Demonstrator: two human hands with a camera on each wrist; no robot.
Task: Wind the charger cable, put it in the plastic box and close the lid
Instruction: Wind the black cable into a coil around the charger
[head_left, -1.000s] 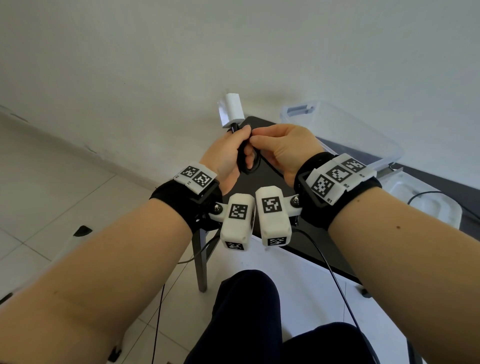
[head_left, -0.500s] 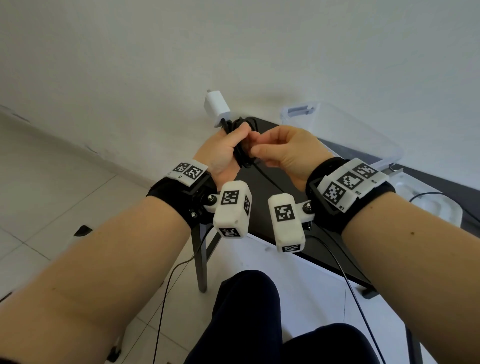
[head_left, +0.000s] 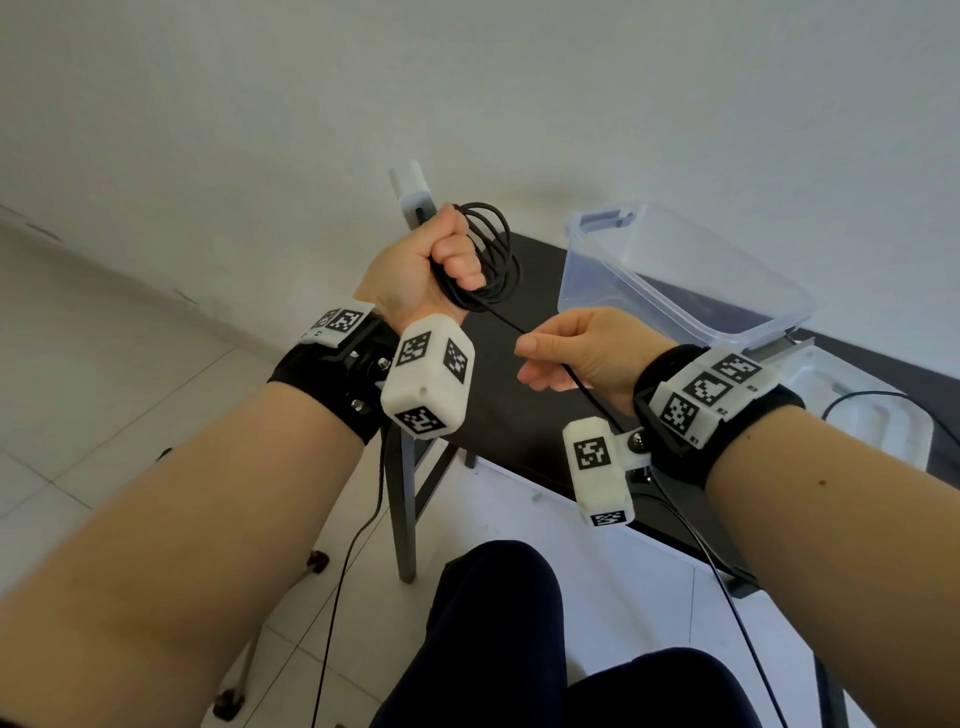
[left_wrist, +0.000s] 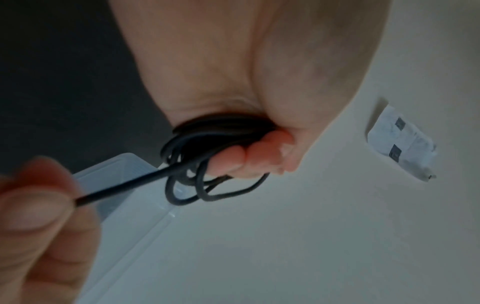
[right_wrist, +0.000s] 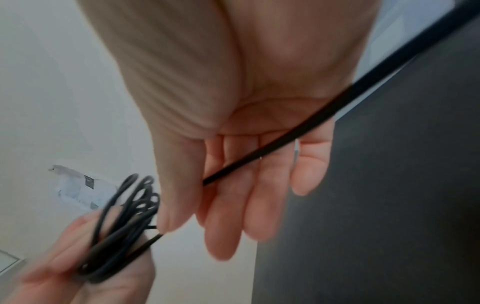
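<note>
Where fist (head_left: 441, 260) closes, cable (head_left: 498, 249) coils hidden.

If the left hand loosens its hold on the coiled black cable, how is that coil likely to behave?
Probably floppy: the cable hangs in uneven loops from the left hand, and they would likely spring apart. The strand through the right hand droops, so its weight may tug the coil loose. The white charger plug at the top probably makes it top-heavy.

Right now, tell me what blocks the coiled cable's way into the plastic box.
Nothing visible stands between them. The left hand grips the cable coil beside the plastic box, which lies open. But the loose cable end runs through the right hand and down past the table edge, unwound.
</note>
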